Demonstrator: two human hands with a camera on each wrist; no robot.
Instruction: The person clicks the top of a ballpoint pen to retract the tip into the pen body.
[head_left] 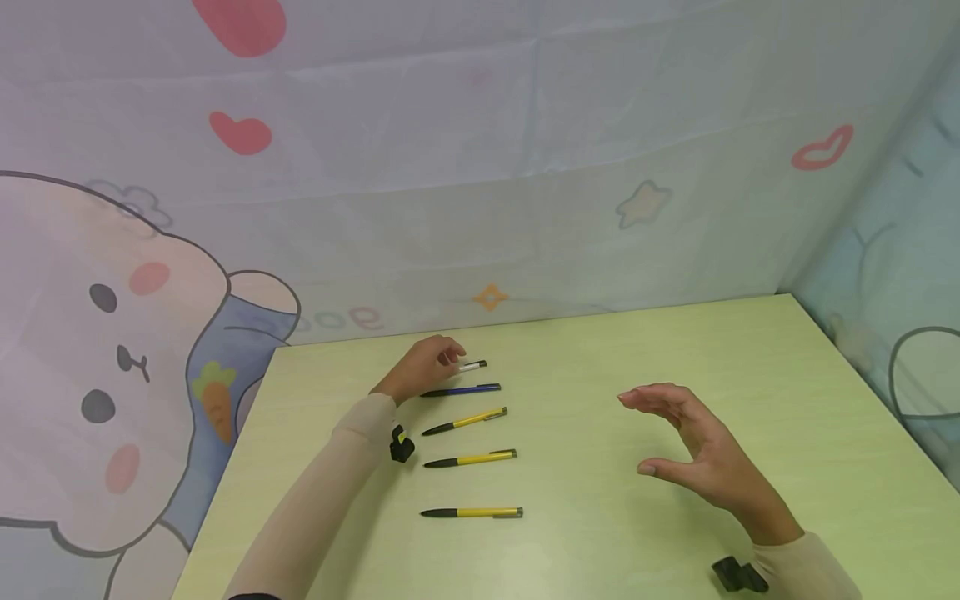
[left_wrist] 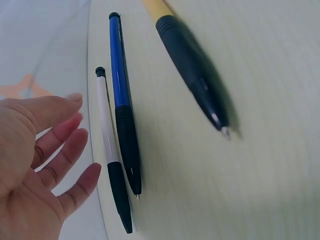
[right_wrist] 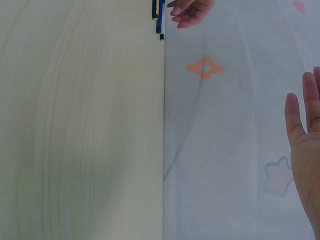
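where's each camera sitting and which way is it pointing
Head: worn high, looks forward and down at the table; both forearms, left hand and right hand show.
Left wrist: low by the left hand, facing the white pen and blue pen.
Right wrist: faces across the bare table to the curtain wall; right hand at the edge.
All three share the blue pen.

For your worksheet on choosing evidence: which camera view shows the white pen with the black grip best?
The left wrist view: the white pen with the black grip shows at full length. In the head view the left hand hides most of it; the right wrist view shows no clear sign of it.
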